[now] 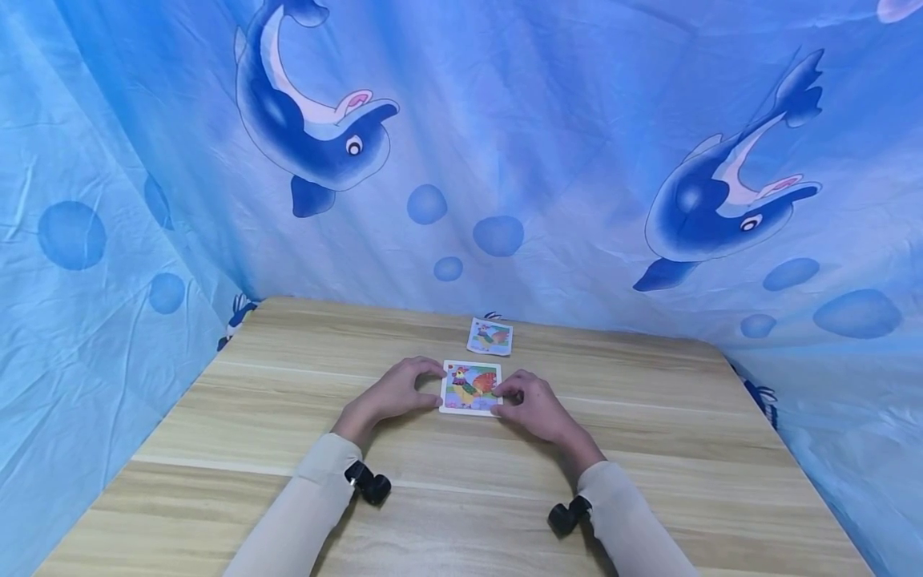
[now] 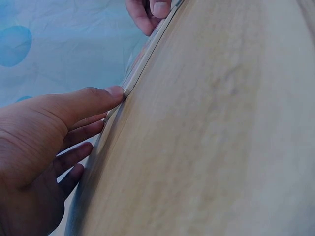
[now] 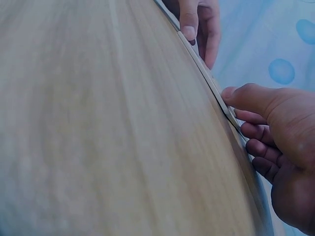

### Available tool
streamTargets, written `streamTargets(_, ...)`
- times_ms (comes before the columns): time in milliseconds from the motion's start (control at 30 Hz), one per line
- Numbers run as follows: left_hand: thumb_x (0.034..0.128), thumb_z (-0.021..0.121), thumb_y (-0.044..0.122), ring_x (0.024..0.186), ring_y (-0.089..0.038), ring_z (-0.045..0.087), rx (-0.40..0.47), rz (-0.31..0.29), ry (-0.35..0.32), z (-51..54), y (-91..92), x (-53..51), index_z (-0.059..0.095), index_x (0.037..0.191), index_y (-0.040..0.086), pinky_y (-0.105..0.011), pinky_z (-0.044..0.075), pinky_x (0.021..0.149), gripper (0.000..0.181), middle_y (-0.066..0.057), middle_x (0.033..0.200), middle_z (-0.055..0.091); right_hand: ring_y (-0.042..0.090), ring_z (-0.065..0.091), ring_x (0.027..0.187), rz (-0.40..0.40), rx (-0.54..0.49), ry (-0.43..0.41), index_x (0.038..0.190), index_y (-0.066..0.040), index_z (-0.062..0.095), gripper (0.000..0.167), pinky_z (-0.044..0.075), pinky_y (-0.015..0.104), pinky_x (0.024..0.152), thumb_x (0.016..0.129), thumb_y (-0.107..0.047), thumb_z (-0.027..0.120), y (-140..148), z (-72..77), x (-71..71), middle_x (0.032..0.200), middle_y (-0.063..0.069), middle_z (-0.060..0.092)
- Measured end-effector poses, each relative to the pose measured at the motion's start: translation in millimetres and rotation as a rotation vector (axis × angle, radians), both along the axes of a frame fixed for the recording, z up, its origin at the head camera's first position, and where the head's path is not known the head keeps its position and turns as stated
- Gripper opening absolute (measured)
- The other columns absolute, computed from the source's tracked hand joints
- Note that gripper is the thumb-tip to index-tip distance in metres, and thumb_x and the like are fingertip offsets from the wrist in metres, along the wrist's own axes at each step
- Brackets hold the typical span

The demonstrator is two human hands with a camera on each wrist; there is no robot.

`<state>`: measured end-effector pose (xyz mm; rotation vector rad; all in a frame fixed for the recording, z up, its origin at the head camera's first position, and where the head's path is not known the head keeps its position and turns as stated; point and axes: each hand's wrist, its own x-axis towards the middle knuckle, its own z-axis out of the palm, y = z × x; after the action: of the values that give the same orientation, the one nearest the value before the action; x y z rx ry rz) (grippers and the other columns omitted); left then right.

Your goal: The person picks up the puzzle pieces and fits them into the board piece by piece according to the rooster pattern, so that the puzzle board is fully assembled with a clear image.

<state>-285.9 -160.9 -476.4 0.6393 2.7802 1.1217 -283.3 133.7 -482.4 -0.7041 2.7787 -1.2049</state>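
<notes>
A square rooster puzzle board (image 1: pixel 470 388) with a pale border lies flat on the wooden table. My left hand (image 1: pixel 398 388) holds its left edge, thumb near the lower corner and fingers near the upper one. At the opposite edge, my right hand (image 1: pixel 534 406) grips the board with thumb and curled fingers, some fingertips over the picture. Both wrist views show the board's thin edge (image 2: pixel 140 66) almost edge-on, with the left thumb (image 2: pixel 114 91) and the right thumb (image 3: pixel 229 93) touching it. The picture side is mostly hidden there.
Just behind the board lies a paper card (image 1: pixel 490 336) with a matching rooster picture. The wooden table (image 1: pixel 303 353) reaches back to a blue curtain (image 1: pixel 548 144) printed with dolphins and bubbles. Small black cameras sit on both sleeved wrists.
</notes>
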Motion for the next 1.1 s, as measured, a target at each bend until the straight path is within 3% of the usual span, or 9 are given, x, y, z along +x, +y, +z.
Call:
streamTargets(267, 0.0875, 0.081, 0.022, 0.142, -0.035, 0.050, 0.001, -0.004, -0.003, 3.2, 0.8, 1.2, 0.068, 0.132, 0.009, -0.055, 0.037, 0.123, 0.048, -0.012, 0.145, 0.060, 0.014, 0.058, 0.093, -0.020, -0.013, 0.007, 0.112, -0.013, 0.079, 0.027, 0.049, 0.022, 0.079, 0.086, -0.021, 0.084, 0.1, 2.7, 1.5, 0.107, 0.001, 0.067)
streamTargets(1100, 0.0883, 0.081, 0.022, 0.143, -0.033, 0.049, -0.002, -0.010, -0.017, 2.6, 4.2, 1.0, 0.067, 0.134, 0.011, -0.053, 0.036, 0.125, 0.049, -0.010, 0.146, 0.059, 0.013, 0.052, 0.094, -0.017, 0.037, 0.063, 0.106, -0.015, 0.081, 0.019, 0.047, 0.025, 0.079, 0.088, -0.017, 0.082, -7.8, -2.5, 2.8, 0.103, -0.001, 0.066)
